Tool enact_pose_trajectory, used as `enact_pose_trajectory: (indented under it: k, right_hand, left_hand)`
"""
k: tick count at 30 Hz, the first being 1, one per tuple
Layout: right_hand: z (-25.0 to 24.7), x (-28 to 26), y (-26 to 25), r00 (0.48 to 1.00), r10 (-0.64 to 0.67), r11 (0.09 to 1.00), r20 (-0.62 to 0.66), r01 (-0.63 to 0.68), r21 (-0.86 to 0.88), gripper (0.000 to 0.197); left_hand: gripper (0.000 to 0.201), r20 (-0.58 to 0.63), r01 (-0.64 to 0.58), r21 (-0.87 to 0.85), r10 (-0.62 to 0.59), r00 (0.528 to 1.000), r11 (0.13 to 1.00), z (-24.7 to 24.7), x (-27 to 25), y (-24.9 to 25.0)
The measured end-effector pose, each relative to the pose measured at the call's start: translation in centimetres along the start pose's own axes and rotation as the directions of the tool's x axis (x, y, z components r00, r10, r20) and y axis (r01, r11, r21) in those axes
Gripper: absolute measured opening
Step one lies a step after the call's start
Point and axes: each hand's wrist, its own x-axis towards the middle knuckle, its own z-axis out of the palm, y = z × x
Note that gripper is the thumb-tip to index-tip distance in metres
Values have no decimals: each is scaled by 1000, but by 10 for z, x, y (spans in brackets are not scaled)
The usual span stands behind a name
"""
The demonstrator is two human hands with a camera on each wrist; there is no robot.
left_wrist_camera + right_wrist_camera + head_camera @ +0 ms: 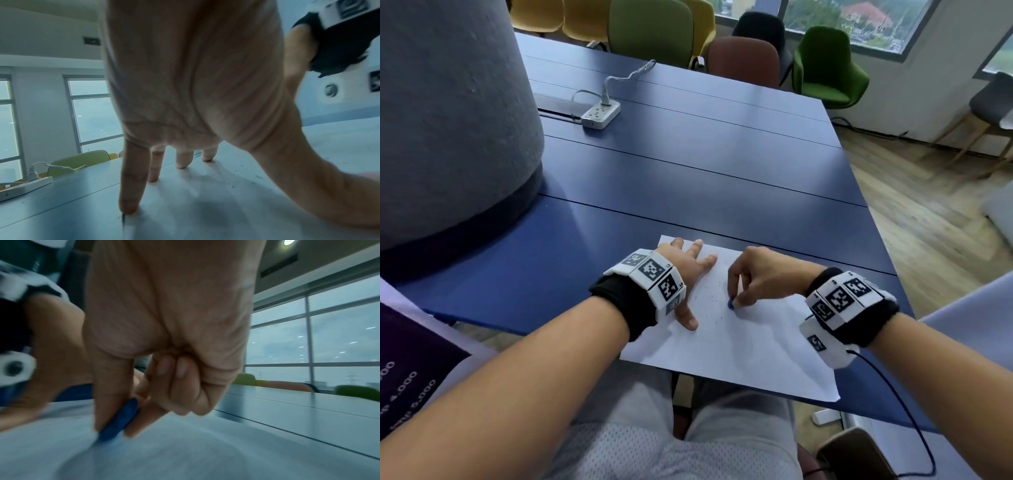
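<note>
Blue counter (688, 185) beside tall windows carries the work. On it the right hand (756, 277) pinches a small blue eraser (731, 303) between thumb and fingertips, its lower end touching the white paper sheet (739, 349) near the middle. The left hand (685, 274) lies spread flat on the sheet's left part, pinning it. Short, light strokes away from that pinning hand should keep the paper from buckling. Dark crumbs (709, 294) between the 2 hands will want brushing off.

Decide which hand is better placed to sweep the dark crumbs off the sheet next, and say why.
Left, probably. The left hand lies flat and empty on the paper, right beside the crumbs, while the right hand pinches the blue eraser.
</note>
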Motion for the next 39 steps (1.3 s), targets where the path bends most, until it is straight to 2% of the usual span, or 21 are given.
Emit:
enact_pose_trajectory:
  k: [3,5,9,10,15,16,19,20,23,24,25,28,29,30,33,34,37,39]
  right_hand:
    - [-12,24,18,961,76,997,-267,-67,43,10]
    - [-11,28,24,943,101,994,-318,-80,81,10]
    - [-2,19,16,992,45,997,-114,-38,61,13]
    - [-2,18,16,994,44,998,-97,-40,48,13]
    - [-9,22,27,955,111,991,-276,-84,108,12]
    - [-6,20,24,962,89,993,-259,-65,101,12]
    - [2,15,12,997,3,999,-81,0,34,13]
    - [1,15,11,997,1,1000,-71,1,18,13]
    - [-3,17,16,975,26,999,-221,-19,32,13]
    - [-1,15,15,971,20,999,-237,-11,36,13]
    - [3,11,14,978,-4,999,-208,12,37,13]
    - [15,-5,2,994,-107,994,26,108,-14,11]
    - [16,-7,-1,991,-117,992,65,120,-40,11]
    - [14,-6,-1,993,-112,992,48,115,-52,11]
    - [14,-7,2,991,-82,997,-108,83,2,12]
    - [18,-10,2,989,-100,995,-106,102,12,11]
    - [30,-22,-6,984,-166,986,58,166,-7,10]
    - [28,-21,-9,986,-161,986,42,162,-27,11]
  left_hand:
    - [135,-15,-10,-4,10,1000,1000,2,1,-1]
    - [135,-16,-9,3,9,1000,1000,2,2,-1]
    - [135,-18,-7,-2,7,1000,1000,3,2,-2]
    - [135,-17,-6,-1,6,1000,1000,3,2,-1]
    - [135,-22,-3,2,3,1000,1000,3,2,0]
    - [135,-25,-1,7,1,1000,1000,3,2,0]
    - [135,-24,0,13,0,1000,1000,3,2,0]
    - [135,-23,-1,9,1,1000,1000,3,1,-1]
    - [135,-23,-8,3,8,1000,1000,3,2,-1]
    - [135,-22,-6,7,6,1000,1000,3,2,-1]
    - [135,-20,-3,12,3,1000,1000,3,3,-1]
    - [136,-11,1,19,-1,1000,1000,2,2,0]
    - [136,-10,2,14,-2,1000,1000,2,2,0]
    - [136,-8,2,8,-2,1000,1000,2,2,-1]
    - [136,-12,-1,8,1,1000,1000,3,3,-1]
    - [136,-12,-2,11,2,1000,1000,3,3,0]
    - [135,-15,6,5,-6,1000,1000,2,0,1]
    - [135,-20,4,2,-4,1000,1000,2,0,1]
